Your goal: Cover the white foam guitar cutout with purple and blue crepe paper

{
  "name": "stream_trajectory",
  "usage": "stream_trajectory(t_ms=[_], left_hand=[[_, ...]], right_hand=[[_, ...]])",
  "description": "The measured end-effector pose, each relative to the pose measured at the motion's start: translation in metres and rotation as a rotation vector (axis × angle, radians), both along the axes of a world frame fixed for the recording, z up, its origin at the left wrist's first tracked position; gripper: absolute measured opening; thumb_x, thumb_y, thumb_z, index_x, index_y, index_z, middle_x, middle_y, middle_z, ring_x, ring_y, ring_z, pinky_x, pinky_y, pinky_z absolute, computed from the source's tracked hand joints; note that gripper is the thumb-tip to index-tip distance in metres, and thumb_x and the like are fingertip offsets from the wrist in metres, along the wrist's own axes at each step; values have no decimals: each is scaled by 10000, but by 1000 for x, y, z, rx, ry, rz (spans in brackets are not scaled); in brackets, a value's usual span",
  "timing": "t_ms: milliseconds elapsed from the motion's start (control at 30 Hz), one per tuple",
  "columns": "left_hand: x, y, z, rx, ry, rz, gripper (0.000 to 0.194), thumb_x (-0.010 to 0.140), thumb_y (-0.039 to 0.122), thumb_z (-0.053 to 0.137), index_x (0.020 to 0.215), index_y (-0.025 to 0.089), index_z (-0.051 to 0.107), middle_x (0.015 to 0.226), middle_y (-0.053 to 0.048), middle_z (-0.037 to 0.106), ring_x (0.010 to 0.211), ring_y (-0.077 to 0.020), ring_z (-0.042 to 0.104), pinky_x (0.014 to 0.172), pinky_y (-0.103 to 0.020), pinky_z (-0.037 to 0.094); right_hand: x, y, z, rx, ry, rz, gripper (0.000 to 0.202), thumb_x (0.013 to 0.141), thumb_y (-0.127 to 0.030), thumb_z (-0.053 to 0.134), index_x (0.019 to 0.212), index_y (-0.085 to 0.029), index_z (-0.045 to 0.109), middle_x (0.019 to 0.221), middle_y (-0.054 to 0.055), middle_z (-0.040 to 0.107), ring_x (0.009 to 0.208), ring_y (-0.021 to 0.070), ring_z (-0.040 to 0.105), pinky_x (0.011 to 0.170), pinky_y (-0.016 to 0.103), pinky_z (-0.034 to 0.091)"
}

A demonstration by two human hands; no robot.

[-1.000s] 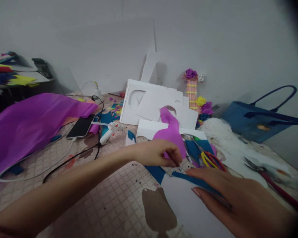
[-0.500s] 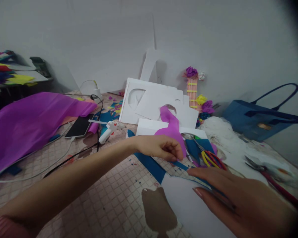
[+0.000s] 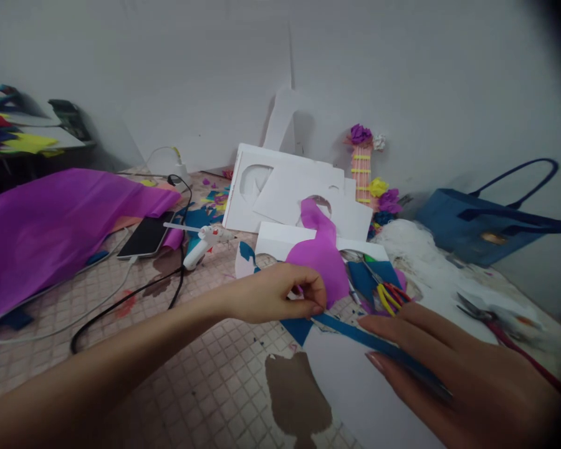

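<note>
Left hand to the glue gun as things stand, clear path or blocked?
Probably yes. The left hand pinches the blue paper strip, and the glue gun lies on the tiled table up and to its left. Only bare tiles and a black cable lie between; the hand must release first.

Light soft, even, fairly dim; source not visible; white wall (image 3: 168,75) reads grey; no glare. Soft shadows behind the cardboard sheets (image 3: 299,187) on the wall and left of the blue bag (image 3: 486,224). Heavy dark vignette at right edge and upper right corner; wide-angle bend toward the margins. Right hand (image 3: 453,368) close, soft; left margin smeared.
</note>
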State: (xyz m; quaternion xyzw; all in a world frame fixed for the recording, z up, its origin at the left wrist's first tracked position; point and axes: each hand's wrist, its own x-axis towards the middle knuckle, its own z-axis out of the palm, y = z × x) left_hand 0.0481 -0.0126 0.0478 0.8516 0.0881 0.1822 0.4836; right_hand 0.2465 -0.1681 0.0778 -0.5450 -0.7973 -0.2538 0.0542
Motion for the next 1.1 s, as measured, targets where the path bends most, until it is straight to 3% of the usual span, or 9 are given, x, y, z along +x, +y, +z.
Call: stream_trajectory(t_ms=[133,267,400,600,900,1100], left_hand=[[-2,-3,-1,39,-4,48,28,839,129,575,853,132,599,835,-25,651,768,-107,573,707,-216,444],[0,-5,-3,95,12,66,31,837,129,585,847,125,614,830,-29,665,761,-113,576,706,-222,441],[2,-8,-4,118,16,100,43,830,100,587,848,120,621,823,-27,671,747,-107,577,688,-214,436],[2,-9,-7,105,2,121,32,822,110,601,832,135,618,812,-18,678,747,-108,589,688,-214,446],[4,-13,-8,136,12,147,37,806,111,613,812,146,626,814,-18,681,748,-119,599,687,-230,449],[4,-14,-7,147,20,167,34,799,112,626,806,145,628,810,-14,678,753,-123,592,687,-231,445]], right_hand=[[0,2,1,13,-38,27,283,918,-327,362,996,-273,629,872,51,708,478,178,626,364,286,385],[-2,4,2,-27,-16,49,277,924,-292,360,1079,-271,589,882,38,697,440,134,599,340,257,338],[-4,2,4,-64,-20,62,286,915,-261,347,1078,-254,582,769,19,647,392,131,559,330,262,259],[-1,-1,7,-106,-23,78,280,930,-271,347,1021,-241,610,704,4,578,397,123,521,361,267,261],[-4,1,8,-99,-17,26,326,943,-297,316,977,-251,636,734,25,621,422,121,518,391,262,282],[-4,3,11,-88,52,56,275,924,-310,393,960,-275,664,741,23,648,426,121,509,396,254,294]])
